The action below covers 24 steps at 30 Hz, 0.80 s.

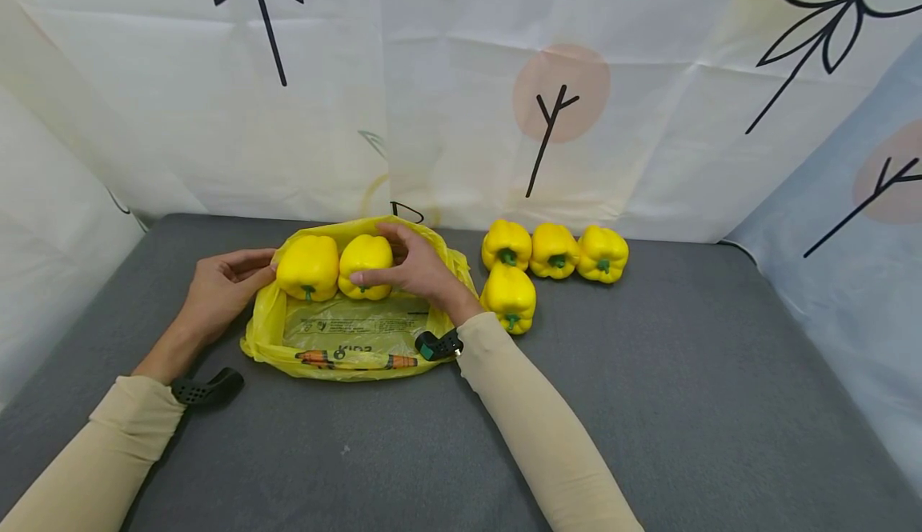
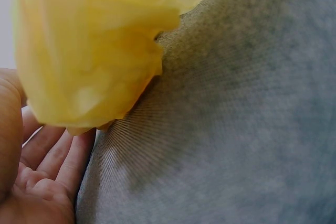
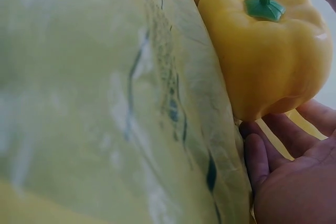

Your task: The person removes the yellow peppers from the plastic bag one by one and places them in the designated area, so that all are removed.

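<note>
A yellow plastic bag (image 1: pixel 266 336) lies spread open on the table, with printed crayons on its front part. Two yellow bell peppers with green stems sit side by side at its back left. My right hand (image 1: pixel 421 264) holds the right-hand bell pepper (image 1: pixel 365 256), thumb at its front and fingers at the far side; the right wrist view shows the fingers (image 3: pixel 299 135) against it. At the bag's left rim, beside the other bell pepper (image 1: pixel 308 264), my left hand (image 1: pixel 223 288) pinches the plastic between thumb and fingers. The bag partly hides these fingertips in the left wrist view.
Right of the bag, three bell peppers stand in a row, the middle one (image 1: pixel 554 250) touching its neighbours. A further bell pepper (image 1: pixel 510 300) sits in front of the row's left end, near my right wrist. A patterned white cloth (image 1: pixel 446 116) hangs behind the grey table (image 1: pixel 684 388).
</note>
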Motion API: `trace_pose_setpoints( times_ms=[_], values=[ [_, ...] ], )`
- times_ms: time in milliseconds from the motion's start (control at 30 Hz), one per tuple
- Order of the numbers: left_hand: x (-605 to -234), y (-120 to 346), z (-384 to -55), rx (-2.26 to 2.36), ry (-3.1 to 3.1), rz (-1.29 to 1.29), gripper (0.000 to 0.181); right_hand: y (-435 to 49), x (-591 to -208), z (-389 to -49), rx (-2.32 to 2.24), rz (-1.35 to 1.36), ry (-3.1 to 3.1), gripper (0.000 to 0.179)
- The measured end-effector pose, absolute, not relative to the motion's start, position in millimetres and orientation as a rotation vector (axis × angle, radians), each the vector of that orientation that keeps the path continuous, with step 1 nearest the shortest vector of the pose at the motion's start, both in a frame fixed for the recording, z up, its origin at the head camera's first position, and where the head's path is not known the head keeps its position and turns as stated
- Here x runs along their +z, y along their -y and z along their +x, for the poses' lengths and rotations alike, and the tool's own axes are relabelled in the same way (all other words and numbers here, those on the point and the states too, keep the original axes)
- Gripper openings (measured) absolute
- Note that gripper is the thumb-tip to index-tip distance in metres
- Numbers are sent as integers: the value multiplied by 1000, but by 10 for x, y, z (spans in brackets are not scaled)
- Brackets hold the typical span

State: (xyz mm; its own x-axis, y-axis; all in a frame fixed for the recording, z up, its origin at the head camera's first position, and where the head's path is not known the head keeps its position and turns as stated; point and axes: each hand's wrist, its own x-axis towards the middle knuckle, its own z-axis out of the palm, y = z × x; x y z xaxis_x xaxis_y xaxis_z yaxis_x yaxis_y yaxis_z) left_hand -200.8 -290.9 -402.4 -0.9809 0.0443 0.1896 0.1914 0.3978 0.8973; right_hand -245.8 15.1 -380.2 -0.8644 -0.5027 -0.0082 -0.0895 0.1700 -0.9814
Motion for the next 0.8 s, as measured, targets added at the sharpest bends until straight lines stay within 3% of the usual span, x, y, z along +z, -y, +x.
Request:
trace_pose_setpoints(
  times_ms=[800],
  values=[
    [-4047,2924,-2032,-1646,2509,-219,46,-121,-3868,-2472,-1742,-557,-2110,87]
  ],
)
